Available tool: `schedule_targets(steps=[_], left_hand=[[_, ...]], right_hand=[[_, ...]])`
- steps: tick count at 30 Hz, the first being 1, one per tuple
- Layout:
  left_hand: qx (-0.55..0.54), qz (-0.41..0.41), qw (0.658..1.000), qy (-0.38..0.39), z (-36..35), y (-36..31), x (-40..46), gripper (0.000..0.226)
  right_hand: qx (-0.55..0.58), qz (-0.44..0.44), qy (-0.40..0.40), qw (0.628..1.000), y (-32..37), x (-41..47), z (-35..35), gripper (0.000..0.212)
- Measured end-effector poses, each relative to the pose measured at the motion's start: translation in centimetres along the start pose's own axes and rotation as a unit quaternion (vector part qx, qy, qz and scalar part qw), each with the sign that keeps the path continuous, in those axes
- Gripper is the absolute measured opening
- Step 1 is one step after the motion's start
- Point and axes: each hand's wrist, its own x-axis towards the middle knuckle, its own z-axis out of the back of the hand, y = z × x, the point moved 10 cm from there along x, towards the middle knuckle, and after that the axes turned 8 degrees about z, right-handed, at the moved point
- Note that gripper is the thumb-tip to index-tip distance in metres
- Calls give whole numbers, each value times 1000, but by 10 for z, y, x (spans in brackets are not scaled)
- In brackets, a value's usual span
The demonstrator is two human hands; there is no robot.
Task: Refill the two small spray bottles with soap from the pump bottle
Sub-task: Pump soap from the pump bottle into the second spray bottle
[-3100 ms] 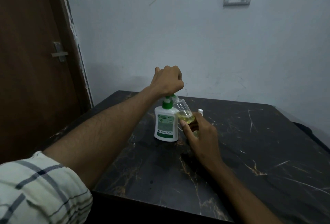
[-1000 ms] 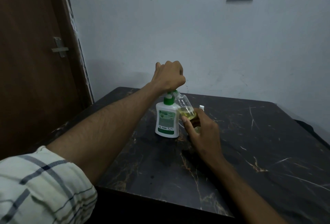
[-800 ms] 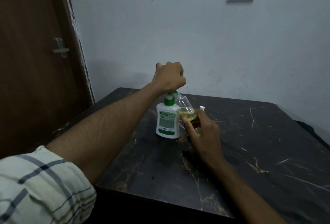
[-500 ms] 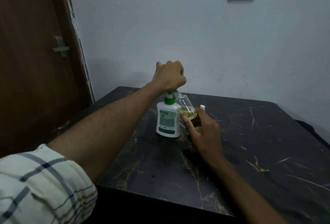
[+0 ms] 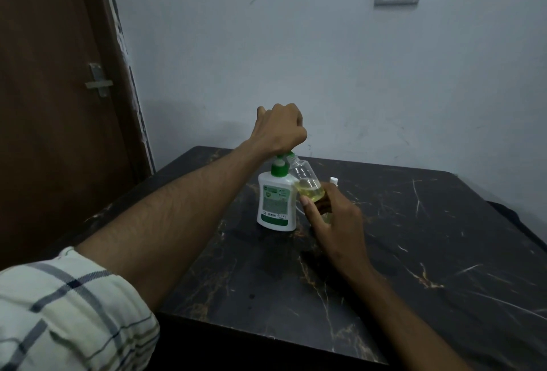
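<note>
Left hand (image 5: 279,130) fisted on pump bottle (image 5: 276,203), right hand (image 5: 334,222) gripping spray bottle (image 5: 307,182), dark marble table (image 5: 414,252).

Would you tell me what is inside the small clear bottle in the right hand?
The tilted small clear bottle holds yellowish liquid pooled in its lower part; its upper part looks empty. The right hand covers its base.

The pump bottle (image 5: 276,205) was white with a green collar and label band, the small spray bottle (image 5: 307,184) clear over yellow-green soap, the table (image 5: 414,252) black marble with tan and white veins, the sleeve (image 5: 68,317) cream with dark checks.
</note>
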Motion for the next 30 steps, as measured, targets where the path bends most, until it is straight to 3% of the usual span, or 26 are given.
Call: schedule_targets(steps=[13, 24, 30], left_hand=[[-5, 7, 1000, 7, 0, 2, -2, 32], [3, -4, 1000, -2, 2, -1, -1, 24], [-6, 4, 1000, -3, 1, -1, -2, 35]], right_hand=[[0, -6, 1, 1000, -2, 1, -1, 24], [-1, -12, 8, 1000, -2, 0, -2, 24], [-2, -14, 8, 1000, -4, 0, -2, 21]])
